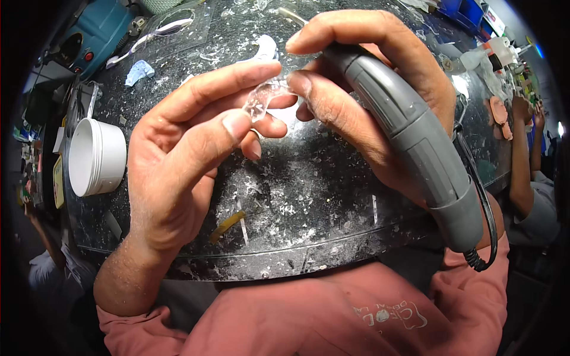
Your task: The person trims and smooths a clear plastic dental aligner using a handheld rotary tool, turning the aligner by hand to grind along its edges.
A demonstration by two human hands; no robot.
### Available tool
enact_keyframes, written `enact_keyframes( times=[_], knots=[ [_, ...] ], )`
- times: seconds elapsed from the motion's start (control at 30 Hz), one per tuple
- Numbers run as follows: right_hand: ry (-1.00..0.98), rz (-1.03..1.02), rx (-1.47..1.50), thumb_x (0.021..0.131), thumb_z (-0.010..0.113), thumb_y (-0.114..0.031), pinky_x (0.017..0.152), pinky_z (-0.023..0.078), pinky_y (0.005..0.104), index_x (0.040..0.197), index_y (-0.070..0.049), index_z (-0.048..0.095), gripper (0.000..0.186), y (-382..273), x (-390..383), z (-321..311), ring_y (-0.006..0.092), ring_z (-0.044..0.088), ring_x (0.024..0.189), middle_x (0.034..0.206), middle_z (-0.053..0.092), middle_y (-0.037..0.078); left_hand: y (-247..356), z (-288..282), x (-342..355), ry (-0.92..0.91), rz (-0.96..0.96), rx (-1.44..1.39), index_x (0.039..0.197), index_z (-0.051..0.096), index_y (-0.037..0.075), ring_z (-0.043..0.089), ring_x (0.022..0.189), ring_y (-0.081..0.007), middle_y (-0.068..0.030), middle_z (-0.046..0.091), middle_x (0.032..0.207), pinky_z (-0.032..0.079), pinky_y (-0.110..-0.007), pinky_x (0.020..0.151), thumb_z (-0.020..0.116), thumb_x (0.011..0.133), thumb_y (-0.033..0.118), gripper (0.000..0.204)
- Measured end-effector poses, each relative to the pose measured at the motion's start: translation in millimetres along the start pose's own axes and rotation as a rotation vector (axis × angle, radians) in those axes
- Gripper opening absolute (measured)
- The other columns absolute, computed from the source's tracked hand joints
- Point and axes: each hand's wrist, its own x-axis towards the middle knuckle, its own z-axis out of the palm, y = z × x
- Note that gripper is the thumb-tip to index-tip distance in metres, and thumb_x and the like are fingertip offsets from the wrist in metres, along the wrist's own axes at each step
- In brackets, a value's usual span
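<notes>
My left hand (184,148) pinches a small clear plastic dental piece (261,99) between thumb and fingers, held above the dark speckled worktop (309,196). My right hand (368,89) grips a grey rotary handpiece (409,130) like a pen, its front end pointing at the clear piece; the tip is hidden behind my fingers. A black coiled cable (484,255) leaves the rear of the handpiece. Both hands nearly touch at the clear piece.
A white round tub (95,157) lies on its side at left. A teal machine (95,32) and a clear plastic sheet (178,24) sit at the back left, with a blue scrap (139,71) nearby. Another person's arm (522,166) is at right. White dust and chips cover the worktop.
</notes>
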Motion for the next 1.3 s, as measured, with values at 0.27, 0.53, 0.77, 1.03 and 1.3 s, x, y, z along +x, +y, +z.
enact_keyframes(
  times=[0.27, 0.53, 0.77, 1.03, 1.3],
  knots=[
    [-0.064, -0.145, -0.083, 0.077, 0.065, -0.002, 0.074, 0.046, 0.0252, 0.106, -0.001, 0.056, 0.031, -14, -1, -5, 0.0131, 0.056, 0.088, 0.089, 0.059, 0.008, -7, 17, -5, 0.053, 0.171, 0.108, 0.119, 0.049, -0.006, 0.055, 0.098, -0.0140, -0.0138, 0.056, 0.116, 0.042, -0.026, 0.088, 0.063, 0.078, 0.009, 0.045],
    [-0.260, -0.070, -0.283, 0.075, 0.066, -0.005, 0.078, 0.046, 0.0282, 0.106, 0.001, 0.056, 0.033, -47, 12, -19, 0.0158, 0.056, 0.090, 0.089, 0.060, 0.009, -11, 12, -6, 0.103, 0.241, 0.024, 0.108, 0.055, -0.005, 0.059, 0.089, -0.0136, -0.0107, 0.061, 0.103, 0.045, -0.025, 0.085, 0.060, 0.086, 0.015, 0.030],
    [-0.127, -0.254, -0.042, 0.069, 0.070, -0.007, 0.089, 0.044, 0.0392, 0.102, 0.004, 0.055, 0.038, -24, -6, 1, 0.0247, 0.057, 0.096, 0.090, 0.060, 0.013, -16, 2, -9, 0.139, 0.219, -0.039, 0.113, 0.052, -0.003, 0.058, 0.096, -0.0155, -0.0094, 0.060, 0.105, 0.044, -0.028, 0.089, 0.068, 0.080, 0.014, 0.041],
    [-0.145, -0.470, 0.026, 0.068, 0.071, -0.007, 0.088, 0.044, 0.0406, 0.100, 0.003, 0.055, 0.037, -6, -2, 5, 0.0258, 0.057, 0.096, 0.089, 0.060, 0.013, -12, 6, -6, 0.138, 0.170, 0.021, 0.114, 0.051, -0.005, 0.058, 0.098, -0.0161, -0.0100, 0.060, 0.109, 0.044, -0.029, 0.089, 0.071, 0.078, 0.023, 0.050],
    [-0.166, -0.541, 0.050, 0.066, 0.074, -0.007, 0.088, 0.045, 0.0424, 0.097, 0.001, 0.055, 0.037, -3, 0, 10, 0.0268, 0.058, 0.094, 0.089, 0.059, 0.013, -7, 11, -5, 0.121, 0.131, 0.077, 0.121, 0.048, -0.004, 0.057, 0.101, -0.0161, -0.0114, 0.056, 0.117, 0.046, -0.030, 0.089, 0.066, 0.081, 0.015, 0.048]
  ],
)
